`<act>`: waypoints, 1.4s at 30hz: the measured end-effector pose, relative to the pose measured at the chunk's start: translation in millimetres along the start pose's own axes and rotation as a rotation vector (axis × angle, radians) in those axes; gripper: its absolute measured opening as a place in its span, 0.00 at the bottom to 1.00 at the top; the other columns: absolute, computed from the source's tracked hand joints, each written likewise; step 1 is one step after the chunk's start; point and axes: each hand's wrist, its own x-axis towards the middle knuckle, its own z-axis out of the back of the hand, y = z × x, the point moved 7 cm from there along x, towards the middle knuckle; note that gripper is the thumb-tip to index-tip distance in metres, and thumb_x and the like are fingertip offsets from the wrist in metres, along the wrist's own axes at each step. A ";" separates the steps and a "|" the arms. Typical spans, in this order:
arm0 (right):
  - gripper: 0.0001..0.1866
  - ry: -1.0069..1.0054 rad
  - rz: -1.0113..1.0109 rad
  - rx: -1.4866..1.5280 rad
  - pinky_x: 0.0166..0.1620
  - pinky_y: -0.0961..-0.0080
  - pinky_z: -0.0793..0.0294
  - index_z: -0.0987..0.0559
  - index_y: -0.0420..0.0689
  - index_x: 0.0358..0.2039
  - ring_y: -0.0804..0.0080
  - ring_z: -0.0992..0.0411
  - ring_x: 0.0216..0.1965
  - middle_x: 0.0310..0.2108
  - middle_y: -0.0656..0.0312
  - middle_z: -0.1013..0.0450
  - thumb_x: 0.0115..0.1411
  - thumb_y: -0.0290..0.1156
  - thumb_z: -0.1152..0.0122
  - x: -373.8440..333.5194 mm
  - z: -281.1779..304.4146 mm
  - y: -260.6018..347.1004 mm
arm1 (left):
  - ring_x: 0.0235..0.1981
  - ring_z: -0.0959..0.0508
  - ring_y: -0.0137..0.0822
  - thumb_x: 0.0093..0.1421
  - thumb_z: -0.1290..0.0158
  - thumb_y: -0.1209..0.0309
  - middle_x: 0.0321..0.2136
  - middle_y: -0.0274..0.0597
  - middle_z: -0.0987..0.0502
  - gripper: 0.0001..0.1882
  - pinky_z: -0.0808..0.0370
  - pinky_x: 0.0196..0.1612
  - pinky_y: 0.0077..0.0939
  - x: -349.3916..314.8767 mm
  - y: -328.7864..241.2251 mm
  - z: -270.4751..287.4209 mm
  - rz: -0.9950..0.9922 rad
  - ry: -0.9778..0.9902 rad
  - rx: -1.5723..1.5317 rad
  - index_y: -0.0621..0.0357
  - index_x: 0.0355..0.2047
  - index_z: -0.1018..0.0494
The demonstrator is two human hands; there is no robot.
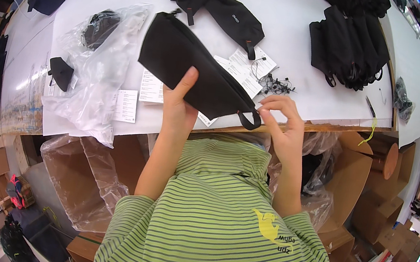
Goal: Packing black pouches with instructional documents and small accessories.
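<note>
Left hand [180,105] grips a black pouch [204,72]; right hand [286,126] apparently pinches its looped end [250,105].

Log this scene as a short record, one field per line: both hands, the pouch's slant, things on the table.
left hand: holds black pouch, thumb on its upward face
right hand: fingertips at the pouch's end, by its strap loop
pouch slant: down toward the right
white table: translucent plastic bag left; tangled black ties and bunched black items right
</note>
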 end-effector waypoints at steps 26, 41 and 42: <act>0.08 0.010 0.340 -0.085 0.32 0.76 0.32 0.22 0.39 0.24 0.67 0.30 0.29 0.25 0.62 0.27 0.42 0.22 0.31 18.3 -12.6 57.5 | 0.34 0.20 0.36 0.56 0.44 0.72 0.36 0.45 0.22 0.15 0.22 0.39 0.28 -13.5 46.2 -10.6 0.665 0.208 -0.099 0.65 0.43 0.28; 0.08 0.286 0.312 -0.026 0.35 0.75 0.34 0.22 0.40 0.23 0.69 0.34 0.30 0.23 0.64 0.28 0.41 0.22 0.32 5.0 -30.6 57.5 | 0.32 0.20 0.39 0.61 0.50 0.68 0.33 0.49 0.21 0.13 0.21 0.37 0.32 9.0 37.4 11.5 0.609 0.110 -0.301 0.66 0.39 0.27; 0.09 0.265 0.336 -0.072 0.37 0.75 0.34 0.22 0.40 0.26 0.68 0.34 0.32 0.27 0.64 0.27 0.43 0.24 0.32 3.0 -26.6 56.5 | 0.33 0.20 0.39 0.61 0.50 0.68 0.34 0.48 0.21 0.13 0.22 0.38 0.31 9.1 36.3 9.3 0.587 0.093 -0.285 0.66 0.40 0.27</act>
